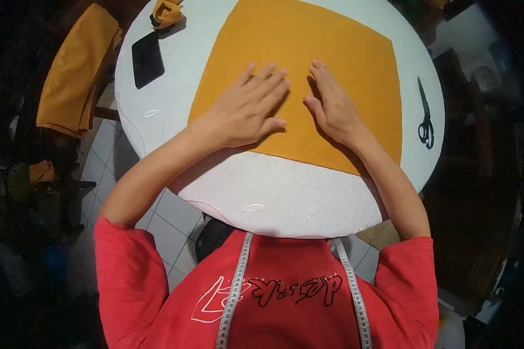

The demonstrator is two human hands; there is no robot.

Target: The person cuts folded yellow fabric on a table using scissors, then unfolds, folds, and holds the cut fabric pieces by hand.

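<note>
A mustard-yellow piece of fabric lies spread over the round white-covered table. My left hand rests palm down on the fabric, left of its middle, with the fingers stretched out and a little apart. To its right, my right hand is on the fabric too, turned partly on edge, its thumb apart from the straight fingers. Neither hand holds anything. The cloth looks mostly flat, with a straight near edge below my hands.
Black-handled scissors lie at the table's right edge. At the left are a black phone and a crumpled yellow scrap. More folded yellow fabric hangs beyond the table. A tape measure hangs around my neck.
</note>
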